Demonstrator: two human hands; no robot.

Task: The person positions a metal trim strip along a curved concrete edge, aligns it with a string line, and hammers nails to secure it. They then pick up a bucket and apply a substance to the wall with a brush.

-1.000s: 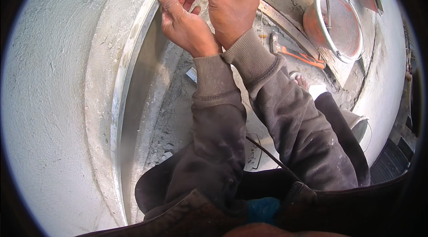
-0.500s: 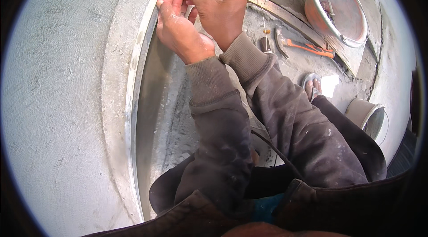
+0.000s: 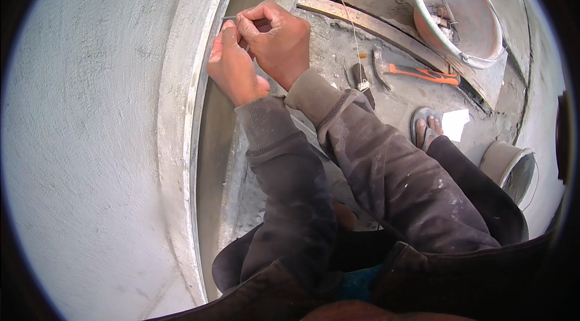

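Between the thumb and fingers of my right hand [image 3: 281, 40] is a thin grey nail [image 3: 229, 18], pointing left toward a long pale edge strip [image 3: 192, 134]. My left hand [image 3: 234, 73] is right beside it, thumb raised close to the nail and the other fingers curled against the strip. Whatever those left fingers pinch is hidden. The strip runs along the edge of a grey plastered surface [image 3: 90, 140]. A claw hammer [image 3: 423, 74] with an orange and black handle lies on the ground to the right of my hands.
A whitish-orange bucket [image 3: 480, 28] with small items inside stands at the far right, by a wooden plank [image 3: 350, 16]. A string runs down to a small dark block [image 3: 363, 86]. White paper [image 3: 454, 123] lies beside my sandalled foot [image 3: 426, 128]; a grey bucket [image 3: 496, 161] lies tipped nearer.
Both hands have come slightly nearer and left, staying together at the strip. My left fingers, stretched out before, are now more curled. The view has shifted a little.
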